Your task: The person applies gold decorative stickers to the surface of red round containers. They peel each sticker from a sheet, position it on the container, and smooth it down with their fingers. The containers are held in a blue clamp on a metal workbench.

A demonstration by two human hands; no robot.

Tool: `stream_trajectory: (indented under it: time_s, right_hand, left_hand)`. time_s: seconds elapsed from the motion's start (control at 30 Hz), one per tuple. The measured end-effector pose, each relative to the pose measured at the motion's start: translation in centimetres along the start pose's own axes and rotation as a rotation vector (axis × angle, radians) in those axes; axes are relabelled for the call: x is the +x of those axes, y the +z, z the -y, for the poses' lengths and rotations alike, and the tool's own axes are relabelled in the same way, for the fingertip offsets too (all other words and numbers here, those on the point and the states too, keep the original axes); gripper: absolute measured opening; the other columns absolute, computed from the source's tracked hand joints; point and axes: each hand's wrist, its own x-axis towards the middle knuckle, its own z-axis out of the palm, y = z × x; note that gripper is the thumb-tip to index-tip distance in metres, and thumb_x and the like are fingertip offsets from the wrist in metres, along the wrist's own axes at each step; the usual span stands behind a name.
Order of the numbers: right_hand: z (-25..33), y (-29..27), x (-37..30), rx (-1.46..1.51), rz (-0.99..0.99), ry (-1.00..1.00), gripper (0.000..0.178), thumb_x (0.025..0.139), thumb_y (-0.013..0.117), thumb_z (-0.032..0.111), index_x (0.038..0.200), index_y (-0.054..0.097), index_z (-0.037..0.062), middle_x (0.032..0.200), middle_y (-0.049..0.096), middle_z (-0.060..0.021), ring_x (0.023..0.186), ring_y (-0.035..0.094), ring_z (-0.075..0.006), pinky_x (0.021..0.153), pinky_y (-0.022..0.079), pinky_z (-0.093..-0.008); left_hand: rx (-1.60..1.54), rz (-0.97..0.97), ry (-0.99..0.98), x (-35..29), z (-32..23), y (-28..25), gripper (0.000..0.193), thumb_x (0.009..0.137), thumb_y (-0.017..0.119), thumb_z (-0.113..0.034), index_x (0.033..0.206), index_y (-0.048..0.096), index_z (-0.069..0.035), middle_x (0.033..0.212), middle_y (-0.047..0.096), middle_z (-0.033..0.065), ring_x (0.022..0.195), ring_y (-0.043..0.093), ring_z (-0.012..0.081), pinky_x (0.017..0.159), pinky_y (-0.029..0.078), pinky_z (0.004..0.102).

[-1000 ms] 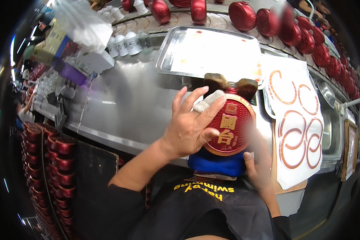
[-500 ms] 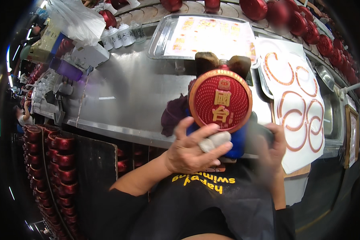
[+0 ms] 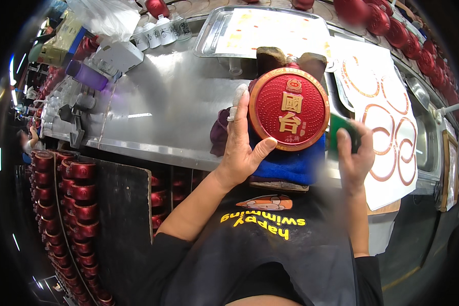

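Note:
A round red bottle [image 3: 290,115] with a gold rim and raised gold characters leans against a dark two-lobed rest [image 3: 270,59], its face up towards me. My left hand [image 3: 242,145] lies along the bottle's left edge, fingers stretched upward and thumb at the lower rim; white wrapping covers some fingertips. To the right of the bottle, my right hand [image 3: 356,153] grips a flat green scraper-like piece [image 3: 340,133], partly smeared by motion. Beneath the bottle is a blue cloth [image 3: 283,168], and a dark purple cloth [image 3: 220,133] is bunched at its left.
A metal tray [image 3: 204,43] with a printed sheet stands behind the bottle. On the right, white paper [image 3: 370,191] carries copper-coloured rings and arcs [image 3: 381,178], near a sink [image 3: 427,153]. Squeeze bottles [image 3: 163,30] stand back left. Red bottles [image 3: 397,34] line the far edge.
My left hand has gone from curled below the bottle's rim to flat along its left side. The green piece in my right hand now shows beside the bottle.

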Motion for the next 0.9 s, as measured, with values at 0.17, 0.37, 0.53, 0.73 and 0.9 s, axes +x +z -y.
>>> stream_trajectory:
  time_s: [0.17,0.37,0.53,0.73,0.9]
  right_hand:
    - [0.4,0.7,-1.1,-0.228,0.243,-0.359,0.026,0.086,0.077,0.003,0.11,0.068,0.0032,0.095,0.071,-0.0119,0.078,0.063,-0.0285,0.078,0.048,-0.041]
    - [1.5,1.4,-0.6,-0.284,0.27,-0.591,0.025,0.087,0.076,0.001,0.111,0.068,0.0055,0.094,0.07,-0.0079,0.074,0.062,-0.025,0.077,0.044,-0.0411]
    - [1.3,0.7,0.4,-0.39,-0.121,-0.299,0.022,0.089,0.076,0.003,0.11,0.068,0.0036,0.095,0.071,-0.0094,0.076,0.06,-0.0271,0.074,0.046,-0.0397]
    - [-0.3,-0.3,-1.6,-0.125,-0.02,-0.09,0.024,0.094,0.077,0.006,0.116,0.067,0.0015,0.097,0.07,-0.0113,0.081,0.067,-0.0221,0.076,0.053,-0.0319]
    - [-1.1,-0.7,-2.3,0.011,-0.005,0.009,0.028,0.095,0.077,0.011,0.119,0.067,-0.0005,0.1,0.072,-0.012,0.087,0.068,-0.0179,0.079,0.054,-0.0297]
  left_hand:
    - [-0.057,-0.005,-0.017,-0.1,0.2,0.3,0.103,0.101,0.07,-0.038,0.165,0.0,0.004,0.171,0.015,0.0229,0.157,0.022,0.0303,0.128,0.018,0.043]
    - [-0.137,-0.069,-0.071,0.0,-0.4,0.7,0.106,0.098,0.07,-0.048,0.163,0.007,0.009,0.168,0.02,0.03,0.155,0.024,0.0407,0.127,0.018,0.0477]
    - [0.063,-0.032,0.025,-0.1,-1.4,0.2,0.116,0.092,0.078,-0.045,0.163,0.004,0.009,0.164,0.025,0.0307,0.152,0.028,0.0424,0.125,0.019,0.0494]
    - [0.289,-0.085,0.066,0.3,-2.5,1.2,0.122,0.086,0.082,-0.04,0.163,0.001,0.008,0.165,0.02,0.0345,0.154,0.023,0.0473,0.124,0.015,0.0549]
    - [0.303,-0.091,0.01,0.8,-3.5,1.3,0.121,0.085,0.083,-0.039,0.163,0.002,0.008,0.164,0.02,0.0355,0.154,0.022,0.0477,0.123,0.014,0.0567]
